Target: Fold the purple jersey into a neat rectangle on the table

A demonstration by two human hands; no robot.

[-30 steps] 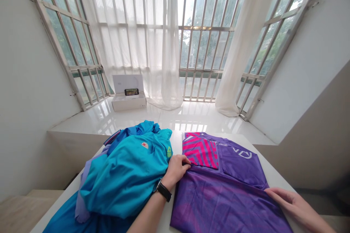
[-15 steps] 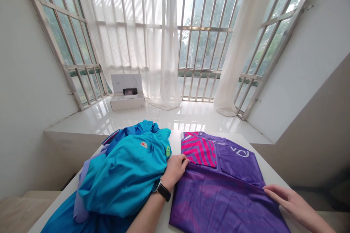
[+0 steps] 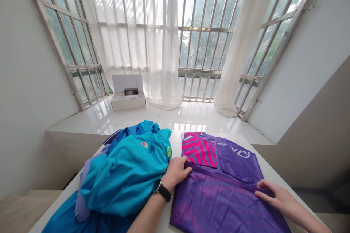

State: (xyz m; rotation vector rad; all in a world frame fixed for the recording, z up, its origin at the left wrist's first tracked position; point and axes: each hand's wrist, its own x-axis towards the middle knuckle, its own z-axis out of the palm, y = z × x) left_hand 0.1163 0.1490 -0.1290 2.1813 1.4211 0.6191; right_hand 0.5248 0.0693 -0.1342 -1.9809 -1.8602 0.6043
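Note:
A purple jersey lies on the white table, its upper part folded over with a pink-striped patch and white print showing. At the left end of its crosswise fold, my left hand, with a black watch on the wrist, pinches the fabric between thumb and fingers. My right hand grips the same fold near its right end, thumb below and fingers above. Beside my left forearm is a crumpled heap of clothes, topped by a teal garment.
A white table stands against a white window ledge. On the ledge sits an open white box with a blurred-out object in it. Sheer curtains hang before the barred window. A lavender garment pokes out of the heap.
My right hand has moved left and slightly up along the jersey's fold, from its right edge further inward. My left hand's thumb and fingers have spread a little over the fabric.

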